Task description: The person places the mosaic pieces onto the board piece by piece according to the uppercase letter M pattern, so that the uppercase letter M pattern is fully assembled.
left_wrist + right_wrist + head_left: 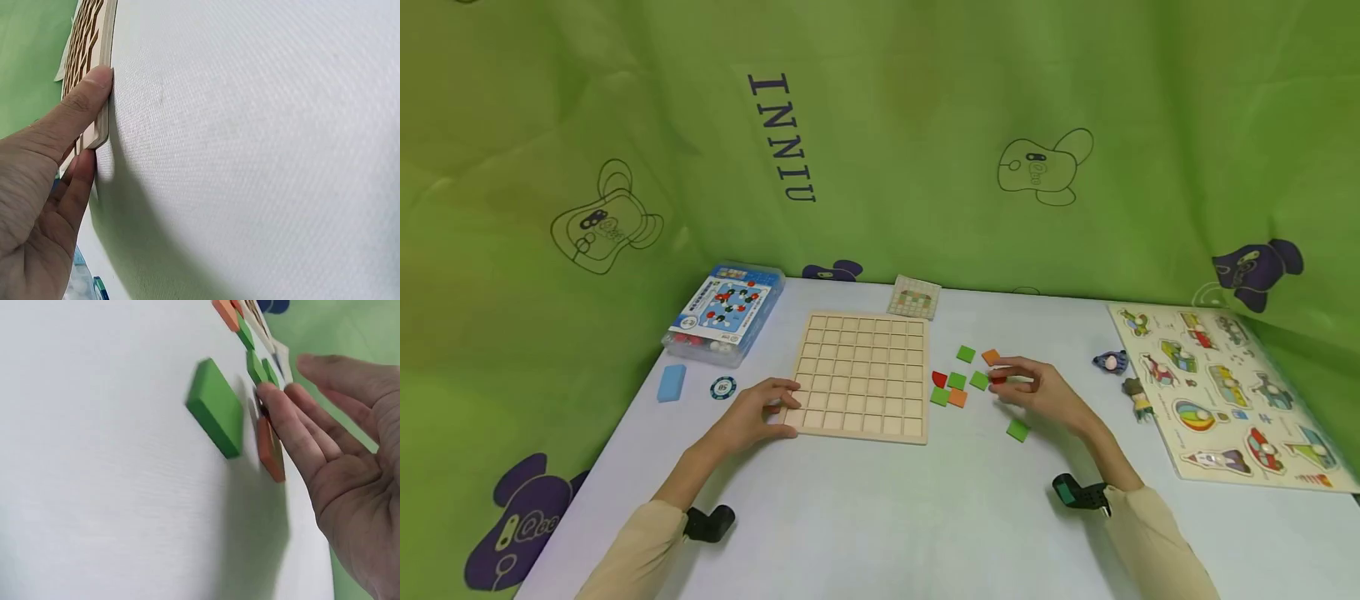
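Observation:
A pale wooden grid board (861, 375) lies mid-table, its squares bare. My left hand (756, 417) holds the near left corner, thumb on the front edge (105, 56) and fingers at the side. To the board's right lie several green tiles (957, 381), orange tiles (957, 397) and a red rounded piece (939, 379). My right hand (1037, 390) hovers over the right end of this group, fingers extended, thumb apart. Another red piece (997, 380) shows at its fingertips, partly hidden. A single green tile (215, 409) sits nearer me, below that hand.
Behind the board is a small pattern card (914, 297). On the left are a clear plastic box (722, 312), a blue block (672, 383) and a round chip (723, 387). At right lie two small figures (1110, 361) and a picture puzzle board (1213, 429). Green cloth hangs behind.

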### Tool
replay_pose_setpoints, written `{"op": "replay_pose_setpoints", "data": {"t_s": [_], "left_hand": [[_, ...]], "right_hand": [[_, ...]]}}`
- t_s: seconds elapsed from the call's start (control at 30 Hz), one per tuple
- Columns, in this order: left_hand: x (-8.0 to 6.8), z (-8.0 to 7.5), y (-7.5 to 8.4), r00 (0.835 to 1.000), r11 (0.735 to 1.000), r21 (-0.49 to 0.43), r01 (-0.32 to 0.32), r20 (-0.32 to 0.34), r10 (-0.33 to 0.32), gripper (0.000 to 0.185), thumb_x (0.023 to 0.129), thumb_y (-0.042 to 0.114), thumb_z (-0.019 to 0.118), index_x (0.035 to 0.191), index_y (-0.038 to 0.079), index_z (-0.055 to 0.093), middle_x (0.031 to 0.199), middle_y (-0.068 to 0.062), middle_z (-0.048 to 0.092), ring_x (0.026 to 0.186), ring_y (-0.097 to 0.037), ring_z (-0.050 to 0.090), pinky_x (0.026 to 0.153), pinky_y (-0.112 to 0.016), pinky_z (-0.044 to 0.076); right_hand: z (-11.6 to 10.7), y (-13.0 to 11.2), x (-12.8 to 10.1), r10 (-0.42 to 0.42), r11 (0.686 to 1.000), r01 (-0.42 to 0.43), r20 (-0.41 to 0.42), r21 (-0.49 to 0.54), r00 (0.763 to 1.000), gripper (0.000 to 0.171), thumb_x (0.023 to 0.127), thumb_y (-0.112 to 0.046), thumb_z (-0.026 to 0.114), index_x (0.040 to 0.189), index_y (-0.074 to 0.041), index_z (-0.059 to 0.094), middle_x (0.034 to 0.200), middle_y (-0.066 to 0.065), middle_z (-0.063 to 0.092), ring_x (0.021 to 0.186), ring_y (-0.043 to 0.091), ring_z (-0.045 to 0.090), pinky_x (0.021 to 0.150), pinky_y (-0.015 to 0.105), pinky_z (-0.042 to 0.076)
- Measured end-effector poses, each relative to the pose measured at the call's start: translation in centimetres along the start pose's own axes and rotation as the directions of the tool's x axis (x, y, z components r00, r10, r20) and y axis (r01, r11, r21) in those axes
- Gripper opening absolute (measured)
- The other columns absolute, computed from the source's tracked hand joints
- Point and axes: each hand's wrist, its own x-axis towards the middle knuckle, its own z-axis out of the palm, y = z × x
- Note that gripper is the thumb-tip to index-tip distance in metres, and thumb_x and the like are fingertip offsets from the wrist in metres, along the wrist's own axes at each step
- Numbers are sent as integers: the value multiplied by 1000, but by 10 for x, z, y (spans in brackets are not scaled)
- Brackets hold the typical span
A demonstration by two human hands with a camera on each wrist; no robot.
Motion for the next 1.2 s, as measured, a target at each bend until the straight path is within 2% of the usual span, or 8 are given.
{"op": "replay_pose_setpoints", "data": {"t_s": [0.17, 0.5, 0.67, 0.77, 0.9, 1.03, 1.13, 1.2], "left_hand": [[0, 1, -2, 1000, 1000, -17, 12, 15, -12, 31, 71, 5, 82, 99, 3, 67, 131, -19, 53, 122, -39, 50, 93, -38, 49], [-2, 1, -2, 1000, 1000, -27, -11, -2, 11, 32, 70, 4, 83, 98, 2, 67, 131, -20, 53, 121, -40, 50, 93, -39, 49], [-2, 1, -3, 1000, 1000, -27, -9, -5, 9, 31, 71, 5, 82, 98, 2, 67, 132, -19, 53, 121, -39, 51, 94, -38, 49], [-2, 2, -4, 1000, 999, -31, -14, -2, 14, 31, 72, 5, 82, 98, 3, 67, 132, -20, 52, 122, -40, 50, 94, -39, 49], [-3, 2, -3, 1000, 999, -33, -9, -3, 9, 31, 72, 5, 82, 99, 3, 67, 132, -20, 52, 123, -40, 49, 94, -39, 48], [-3, 0, -2, 1000, 1000, -30, 0, -5, 0, 32, 72, 5, 82, 100, 2, 67, 133, -20, 52, 124, -39, 48, 95, -40, 48], [-3, -1, -2, 1000, 999, -41, 2, -1, -2, 32, 72, 5, 82, 100, 2, 67, 133, -20, 52, 124, -39, 47, 95, -41, 48], [-3, 0, -1, 1000, 999, -49, 1, 1, -1, 32, 73, 5, 81, 100, 1, 66, 133, -20, 51, 125, -39, 47, 95, -42, 47]], "right_hand": [[-12, 1, 5, 18, 996, -29, -121, -82, 992, 49, 93, -7, 62, 137, 8, 43, 132, 29, 51, 113, 37, 59, 83, 19, 51], [-25, 6, 14, 22, 996, -49, -322, -75, 946, 48, 92, -5, 63, 134, 10, 45, 129, 31, 53, 106, 14, 64, 82, 12, 48], [-12, 5, 22, 38, 982, -118, -456, -149, 889, 47, 89, -7, 69, 130, 8, 50, 125, 28, 57, 103, 15, 65, 78, 6, 45], [-5, 2, 26, 36, 988, -106, -508, -109, 861, 46, 88, -3, 68, 129, 9, 50, 124, 29, 57, 98, 12, 65, 76, 8, 47], [3, -4, 27, 58, 994, -95, -462, -57, 885, 47, 89, -3, 67, 130, 9, 48, 125, 30, 56, 90, 0, 63, 73, 12, 51], [9, -9, 26, 95, 985, -145, -412, -92, 906, 48, 90, -5, 66, 133, 7, 46, 129, 29, 53, 102, 21, 65, 75, 12, 51], [4, -8, 24, 114, 976, -186, -451, -117, 885, 49, 92, -4, 64, 135, 7, 44, 134, 29, 49, 117, 37, 57, 81, 12, 49], [-3, -6, 23, 118, 968, -209, -487, -138, 866, 50, 92, -4, 63, 136, 8, 42, 138, 29, 46, 122, 36, 53, 87, 13, 47]]}}
